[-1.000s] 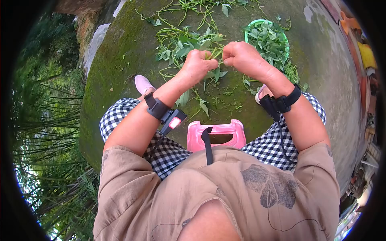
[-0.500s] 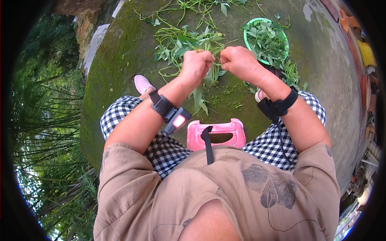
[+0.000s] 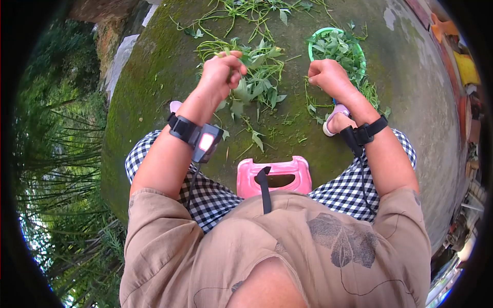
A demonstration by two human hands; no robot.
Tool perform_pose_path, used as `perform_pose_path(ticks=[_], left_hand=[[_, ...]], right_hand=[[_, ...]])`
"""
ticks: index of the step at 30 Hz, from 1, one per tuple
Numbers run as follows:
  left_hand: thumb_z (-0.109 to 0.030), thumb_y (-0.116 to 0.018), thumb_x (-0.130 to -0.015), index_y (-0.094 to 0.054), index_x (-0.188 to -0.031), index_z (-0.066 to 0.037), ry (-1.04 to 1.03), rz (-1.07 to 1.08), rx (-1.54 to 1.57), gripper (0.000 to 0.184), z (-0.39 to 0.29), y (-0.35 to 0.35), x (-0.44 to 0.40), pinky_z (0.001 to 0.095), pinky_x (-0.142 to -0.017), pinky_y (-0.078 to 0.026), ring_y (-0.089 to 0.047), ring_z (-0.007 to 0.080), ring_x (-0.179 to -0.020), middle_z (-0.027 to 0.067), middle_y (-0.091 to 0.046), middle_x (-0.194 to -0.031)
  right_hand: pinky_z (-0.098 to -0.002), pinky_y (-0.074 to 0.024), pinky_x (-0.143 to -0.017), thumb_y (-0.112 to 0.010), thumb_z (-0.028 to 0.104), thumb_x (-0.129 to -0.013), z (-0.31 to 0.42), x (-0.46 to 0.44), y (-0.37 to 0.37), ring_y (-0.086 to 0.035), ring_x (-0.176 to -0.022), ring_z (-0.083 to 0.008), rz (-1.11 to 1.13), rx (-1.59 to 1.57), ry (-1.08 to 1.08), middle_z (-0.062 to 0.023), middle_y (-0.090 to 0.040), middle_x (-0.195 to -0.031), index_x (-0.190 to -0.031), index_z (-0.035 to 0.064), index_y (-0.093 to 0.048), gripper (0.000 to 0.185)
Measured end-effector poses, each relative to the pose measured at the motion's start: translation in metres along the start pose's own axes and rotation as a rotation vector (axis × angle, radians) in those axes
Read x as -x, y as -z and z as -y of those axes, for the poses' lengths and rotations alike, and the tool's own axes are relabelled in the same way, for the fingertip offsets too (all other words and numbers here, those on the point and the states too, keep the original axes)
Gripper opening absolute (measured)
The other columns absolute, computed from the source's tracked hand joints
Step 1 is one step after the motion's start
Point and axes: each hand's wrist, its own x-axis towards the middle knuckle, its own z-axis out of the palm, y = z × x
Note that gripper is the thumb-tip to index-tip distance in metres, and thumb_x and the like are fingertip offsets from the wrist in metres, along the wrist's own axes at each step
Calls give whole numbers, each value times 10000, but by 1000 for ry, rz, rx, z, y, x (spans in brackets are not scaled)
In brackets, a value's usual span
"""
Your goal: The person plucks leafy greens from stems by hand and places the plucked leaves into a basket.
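My left hand (image 3: 221, 74) is closed around green leafy stems (image 3: 241, 92), whose leaves hang below the fingers, over the left part of a pile of green vines (image 3: 267, 77). My right hand (image 3: 328, 76) is pinched, just below and left of a green-rimmed basket (image 3: 363, 64) that holds picked leaves (image 3: 336, 47). A thin stem hangs near its fingertips; whether the fingers grip it is hard to tell.
More vines (image 3: 246, 10) lie at the top. A pink plastic stool (image 3: 303, 177) is between my knees. Thin green stems (image 3: 368, 95) lie below the basket. Bushes (image 3: 61, 149) stand at the left, and assorted items (image 3: 467, 69) line the right edge.
My hands have moved apart. The left hand went left with leafy stems in it, and the right hand shifted right towards the basket.
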Motion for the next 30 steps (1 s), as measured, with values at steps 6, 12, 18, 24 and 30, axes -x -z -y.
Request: perform_pose_path(ticks=[6, 12, 18, 24, 30], left_hand=[[-148, -622, -864, -653, -1023, -7, 30, 200, -197, 215, 19, -32, 17, 216, -367, -256, -395, 49, -422, -1, -564, -660], [-136, -688, -832, -667, -965, -16, 36, 224, -307, 181, 17, -51, 24, 201, -373, -275, -418, 34, -436, -9, -575, -646], [-147, -676, -846, -639, -849, -35, -29, 151, -346, 118, 18, -57, 23, 202, -381, -283, -426, 37, -445, 2, -582, -654], [-124, -652, -845, -634, -834, -33, -56, 181, -260, 93, 20, -67, 25, 205, -382, -275, -417, 43, -441, 3, -571, -642], [-104, -646, -805, -619, -783, -33, -63, 182, -272, 79, 16, -69, 22, 216, -376, -260, -389, 48, -422, -1, -541, -618]], right_hand=[[-320, -491, -664, -677, 104, -738, 21, 2, -6, -617, -687, -166, 73, -195, 205, -89, -653, -721, -827, 11, -652, 131], [-343, -482, -603, -701, 135, -726, 34, 1, -16, -615, -623, -216, 7, -280, 307, -94, -647, -686, -800, 44, -659, 124], [-349, -474, -579, -702, 133, -704, 39, 7, -21, -606, -591, -231, -94, -373, 308, -106, -642, -669, -764, 40, -645, 125], [-299, -467, -562, -699, 98, -701, 30, 7, -24, -585, -588, -135, -81, -596, 220, -68, -639, -656, -774, 11, -656, 121], [-250, -456, -552, -706, 75, -715, 29, 10, -21, -561, -604, -70, -13, -797, 142, -14, -632, -670, -786, 13, -671, 101]])
